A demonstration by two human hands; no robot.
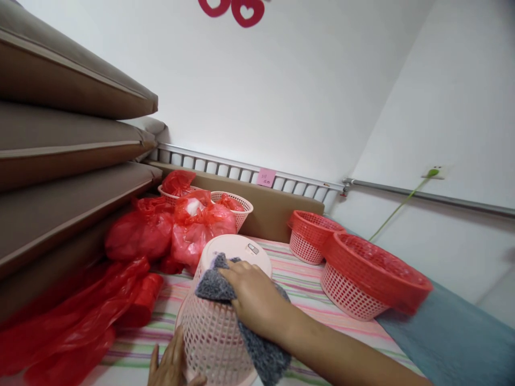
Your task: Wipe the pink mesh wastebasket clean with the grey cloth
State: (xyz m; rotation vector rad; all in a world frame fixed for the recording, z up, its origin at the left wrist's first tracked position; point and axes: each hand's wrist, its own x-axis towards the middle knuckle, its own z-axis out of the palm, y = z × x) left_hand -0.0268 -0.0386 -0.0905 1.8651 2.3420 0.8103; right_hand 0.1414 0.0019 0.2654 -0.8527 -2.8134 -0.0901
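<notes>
A pale pink mesh basket [213, 332] stands upside down on a striped sheet [298, 281]. My right hand [253, 297] lies flat on a grey fluffy cloth [263, 351], pressing it against the basket's upturned bottom and side. My left hand [171, 364] rests against the basket's lower left wall, fingers spread. A small sticker [253, 248] shows on the basket's base.
Red plastic bags [140, 233] pile up at the left, some in pink baskets [237, 206] behind. Two red-rimmed baskets [372, 279] sit at the right. Stacked brown cushions [60, 145] rise on the left. A white wall and metal rail [249, 167] close the back.
</notes>
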